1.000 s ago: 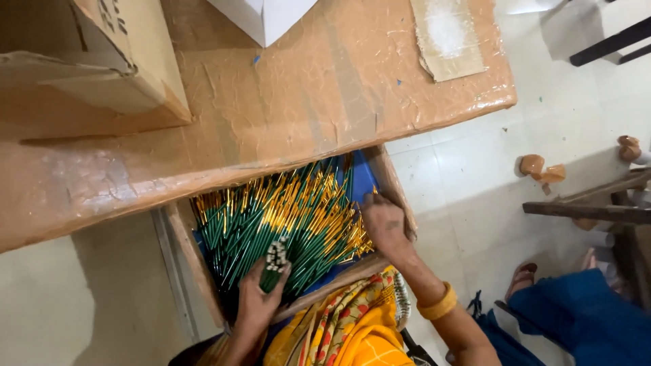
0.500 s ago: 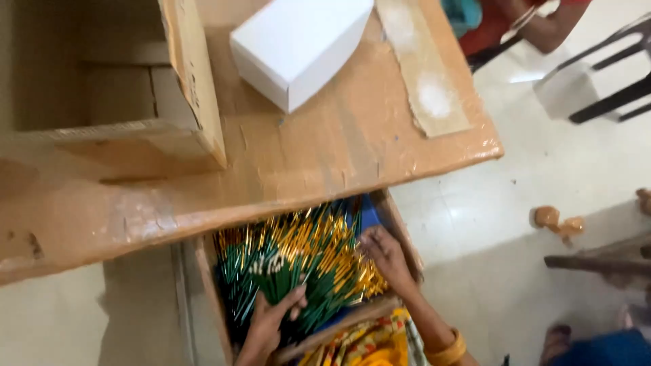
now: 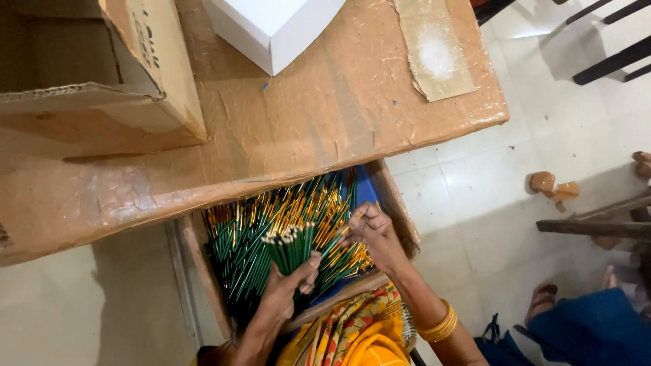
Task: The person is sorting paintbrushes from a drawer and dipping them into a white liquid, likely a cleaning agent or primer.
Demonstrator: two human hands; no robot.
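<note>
Below taped table (image 3: 305, 129), left hand (image 3: 285, 295) grips green, gold-tipped pencils (image 3: 290, 247) upright.

A brown paper-covered table (image 3: 325, 129) stands on a pale tiled floor (image 3: 488, 203). A cardboard box (image 3: 102, 88) and a white box (image 3: 271, 27) sit on it.

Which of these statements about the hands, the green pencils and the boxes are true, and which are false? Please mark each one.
1. The left hand grips a bunch of green pencils. True.
2. The right hand rests on the white box. False: it is down in the wooden tray, touching the loose pencils.
3. The white box stands on the table. True.
4. The cardboard box lies on the floor. False: it is on the table, at the left.
5. The right wrist wears gold bangles. True.
</note>
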